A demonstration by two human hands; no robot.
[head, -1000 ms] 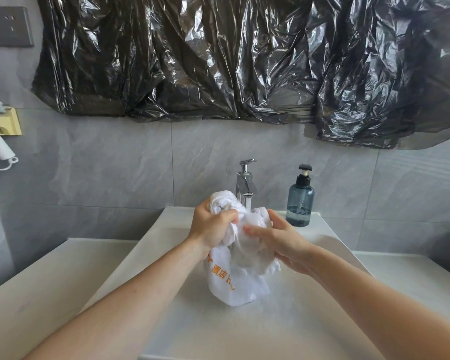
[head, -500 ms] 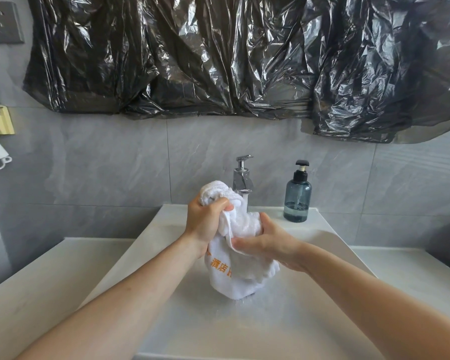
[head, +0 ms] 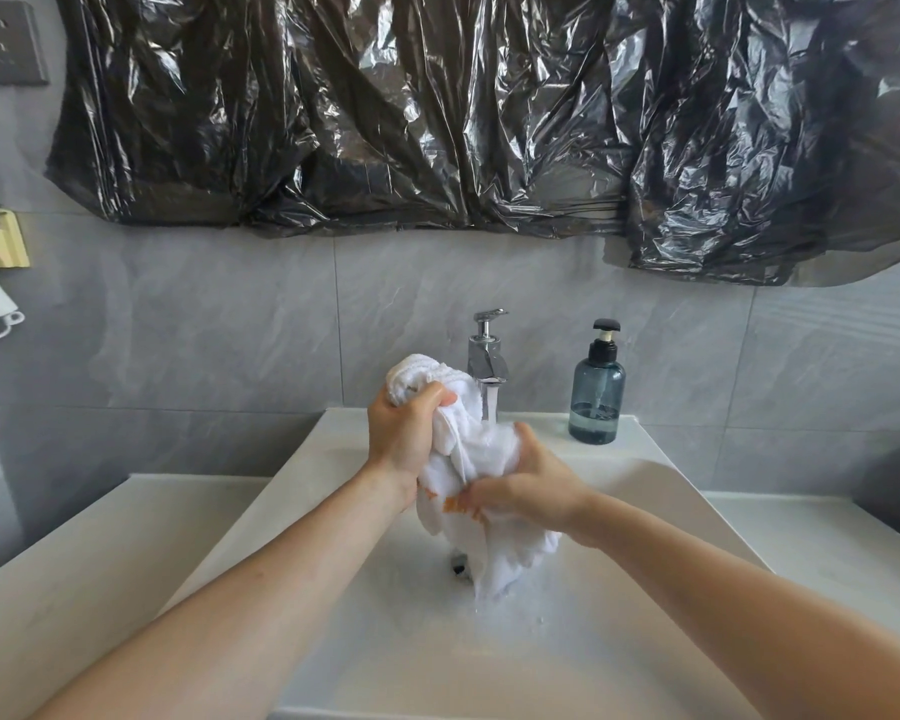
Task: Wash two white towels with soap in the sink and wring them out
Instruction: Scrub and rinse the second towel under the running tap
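Centre of frame: left hand [head: 404,433] grips the upper bunch of a white towel [head: 481,491]; right hand [head: 528,488] grips its lower part, fingers curled over orange lettering. Towel tail hangs into the white sink [head: 333,589], dripping near the drain [head: 458,566]. Water runs from the chrome tap [head: 487,356] just behind the towel. Blue soap bottle [head: 597,394] stands upright right of the tap, on the sink rim. Black plastic sheet [head: 463,111] covers the upper wall. Socket [head: 4,41] upper left.

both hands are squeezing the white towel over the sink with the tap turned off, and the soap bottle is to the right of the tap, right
Not quite: the head view shows water running from the tap. The rest holds: left hand and right hand grip the towel over the sink, soap bottle right of the tap.
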